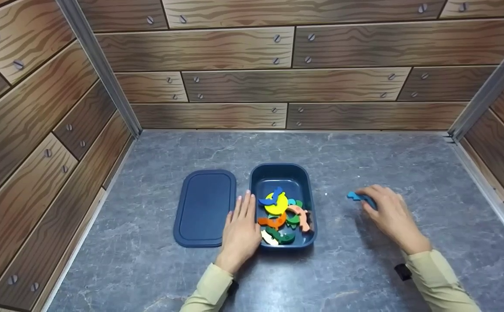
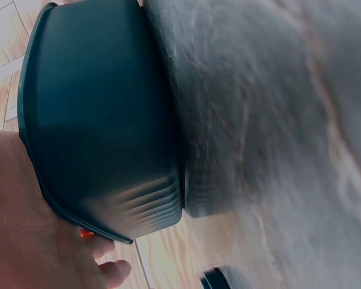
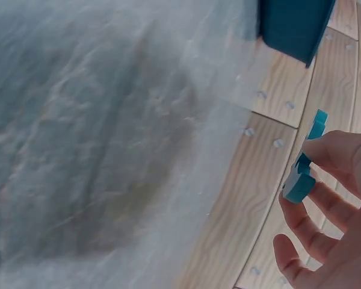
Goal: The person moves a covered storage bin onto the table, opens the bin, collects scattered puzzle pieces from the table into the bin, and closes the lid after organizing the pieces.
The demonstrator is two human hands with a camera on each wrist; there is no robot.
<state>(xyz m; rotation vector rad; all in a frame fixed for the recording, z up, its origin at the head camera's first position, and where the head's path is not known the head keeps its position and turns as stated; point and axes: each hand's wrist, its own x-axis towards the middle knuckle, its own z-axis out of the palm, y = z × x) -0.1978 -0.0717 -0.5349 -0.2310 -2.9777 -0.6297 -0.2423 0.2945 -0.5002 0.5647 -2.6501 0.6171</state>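
Observation:
A dark blue plastic box stands on the table with several animal-shaped pieces in it. Among them are a yellow round piece, a blue piece, an orange piece, a pink piece and a dark green piece. My left hand rests along the box's left rim, fingers straight. In the left wrist view the hand touches the rim beside the box's outer wall. Right of the box, my right hand pinches a small light blue piece between thumb and fingers.
The matching dark blue lid lies flat on the grey marbled table, left of the box. Wood-patterned walls enclose the back and both sides.

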